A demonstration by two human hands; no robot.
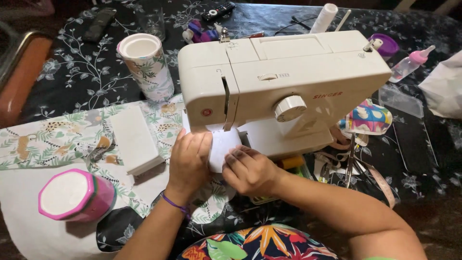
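Item: white fabric piece (222,144), lying flat on the bed of a white sewing machine (284,82), under the needle end. Left hand (188,161): palm down, fingers pressed flat on the fabric's left part, nothing clasped. Right hand (249,171): fingers curled, pinching the near right edge of the same piece. The fabric lies between and just ahead of both hands, long axis running away from the person toward the needle; both hands equally close. Left of the grip: folded white block (134,139), leaf-print cloth (57,137), pink-rimmed canister (77,195). Right: scissors (350,163).

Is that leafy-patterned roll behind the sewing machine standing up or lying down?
Upright: the patterned roll stands on end, its round white top facing up.
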